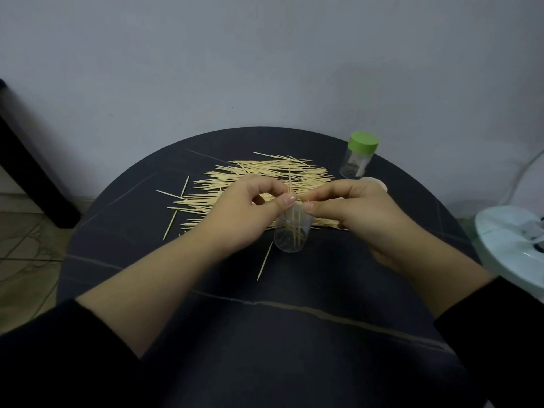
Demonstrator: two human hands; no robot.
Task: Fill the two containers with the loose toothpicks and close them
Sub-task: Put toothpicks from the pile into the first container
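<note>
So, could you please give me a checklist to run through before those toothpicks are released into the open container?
1. The container stands upright on the table: ok.
2. The left hand and right hand both pinch the bundle above its mouth: ok.
3. The bundle is roughly vertical, lower ends inside: ok.
4. The second container is open: not ok, its green lid is on.
5. The pile is cleared: not ok, many lie loose.
6. The pale lid by the right hand: partly hidden, cannot tell.
</note>
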